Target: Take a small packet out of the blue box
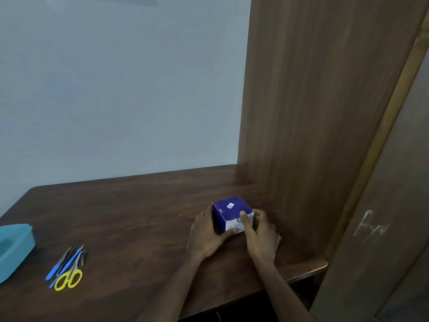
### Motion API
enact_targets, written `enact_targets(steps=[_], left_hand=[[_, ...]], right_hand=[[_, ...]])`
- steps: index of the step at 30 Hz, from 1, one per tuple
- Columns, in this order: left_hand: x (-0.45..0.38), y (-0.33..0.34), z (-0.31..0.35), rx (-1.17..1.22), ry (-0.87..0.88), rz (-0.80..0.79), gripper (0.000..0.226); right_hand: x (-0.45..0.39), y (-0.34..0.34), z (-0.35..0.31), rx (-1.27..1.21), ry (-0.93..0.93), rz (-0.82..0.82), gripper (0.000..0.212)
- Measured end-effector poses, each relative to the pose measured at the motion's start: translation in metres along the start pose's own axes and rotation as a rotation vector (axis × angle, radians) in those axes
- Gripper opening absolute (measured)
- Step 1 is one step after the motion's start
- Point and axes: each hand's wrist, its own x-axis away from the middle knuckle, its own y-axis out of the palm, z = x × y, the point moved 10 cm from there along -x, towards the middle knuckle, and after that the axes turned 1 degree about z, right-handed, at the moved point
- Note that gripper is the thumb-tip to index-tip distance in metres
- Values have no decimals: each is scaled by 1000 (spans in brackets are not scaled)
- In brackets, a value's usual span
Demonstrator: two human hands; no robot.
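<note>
A small blue cardboard box with a white label on top and a white front face stands on the dark wooden table, near its right end. My left hand grips the box from the left, thumb along the lower front edge. My right hand holds the box's right side, with the thumb pressed against the white front face and the fingers curled round the far right corner.
At the left of the table lie yellow-handled scissors beside blue-handled tools and tweezers. A teal plastic tray sits at the far left edge. A tall wooden panel rises right of the box; a door stands further right.
</note>
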Motion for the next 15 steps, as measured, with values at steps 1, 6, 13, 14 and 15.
enact_targets(steps=[1,6,13,14,15], left_hand=[[1,0,1,-16,7,-1,115],[-1,3,-2,-90,19,-18,116],[-1,8,0,-159,94,-74,106],[-2,8,0,-167,99,-80,107],[-2,9,0,-178,104,-91,108]], right_hand=[[1,0,1,-47,-2,9,58],[2,-4,8,-292,1,68,47],[5,-10,11,-590,22,83,39],[5,-10,12,-625,35,67,42],[7,-9,13,-660,63,48,44]])
